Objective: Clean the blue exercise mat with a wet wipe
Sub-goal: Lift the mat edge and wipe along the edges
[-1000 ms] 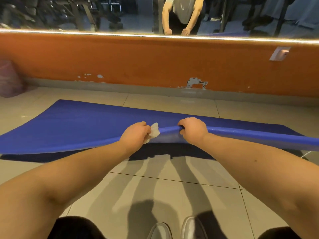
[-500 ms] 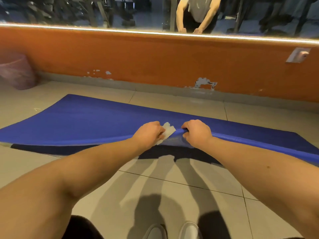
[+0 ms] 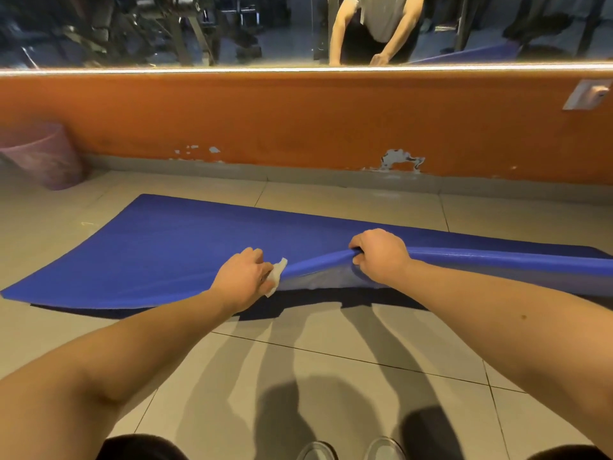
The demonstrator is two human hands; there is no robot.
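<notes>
Down on the tiled floor (image 3: 348,370), along the foot of the orange wall (image 3: 298,127), the blue exercise mat (image 3: 185,247) lies spread out. Its near edge is raised off the tiles where the right hand (image 3: 381,257) grips it, fingers curled round the fold. Just beside it, the left hand (image 3: 245,275) sits at the same edge, pinching a crumpled white wet wipe (image 3: 277,276) that touches the mat. The two hands are close but apart. A pink bin (image 3: 43,154) stands by the wall, far left.
</notes>
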